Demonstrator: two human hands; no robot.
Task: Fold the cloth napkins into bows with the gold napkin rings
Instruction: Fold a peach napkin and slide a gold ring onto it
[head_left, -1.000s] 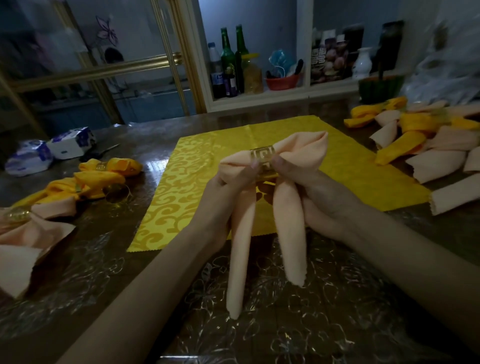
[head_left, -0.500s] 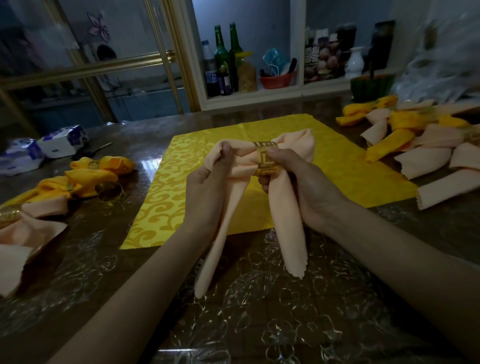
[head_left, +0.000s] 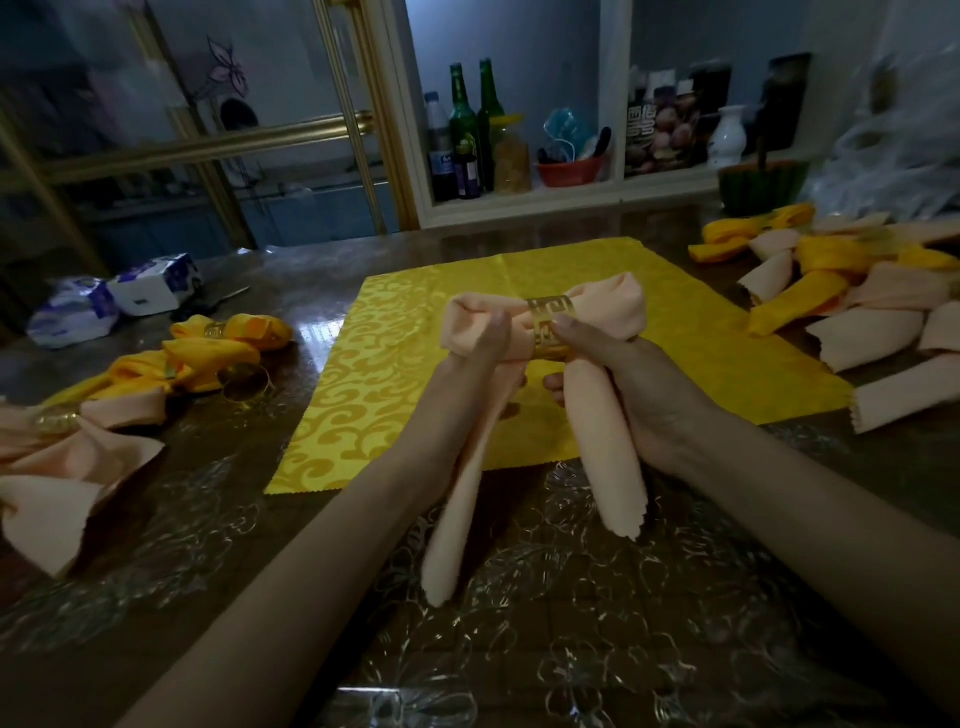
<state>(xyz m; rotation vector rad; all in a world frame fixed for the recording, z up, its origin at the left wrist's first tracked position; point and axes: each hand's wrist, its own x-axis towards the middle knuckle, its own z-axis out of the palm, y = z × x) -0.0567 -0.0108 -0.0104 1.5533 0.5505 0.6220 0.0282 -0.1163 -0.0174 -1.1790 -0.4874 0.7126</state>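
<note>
**A:** Where is the peach napkin (head_left: 605, 447)?

**B:** It is held up over the surface (head_left: 649, 613), in front of a yellow napkin (head_left: 384, 374) that lies spread flat. The peach one is threaded through a gold napkin ring (head_left: 551, 323). A puffed loop stands out on each side of the ring, and two tails hang down toward the person. I cannot tell whether their tips touch the surface.

**A:** And the hands?

**B:** Both are busy. The left hand (head_left: 480, 358) pinches the left loop, with its fingers curled into the fabric. The right hand (head_left: 644, 395) grips the ring. Its thumb presses on the front of the band, and the other fingers wrap around the cloth under the right loop.

**A:** What lies around them?

**B:** At the right edge is a right heap (head_left: 878, 317) of peach and yellow bows, overlapping one another. At the left is a smaller left heap (head_left: 208, 353) of the same colours, with a loose ring (head_left: 243, 382) just beside it. Two tissue packs (head_left: 130, 296) sit behind that heap. At the back, a shelf (head_left: 519, 200) carries green bottles (head_left: 470, 130), a red bowl (head_left: 569, 171) and a white vase (head_left: 727, 137).
</note>
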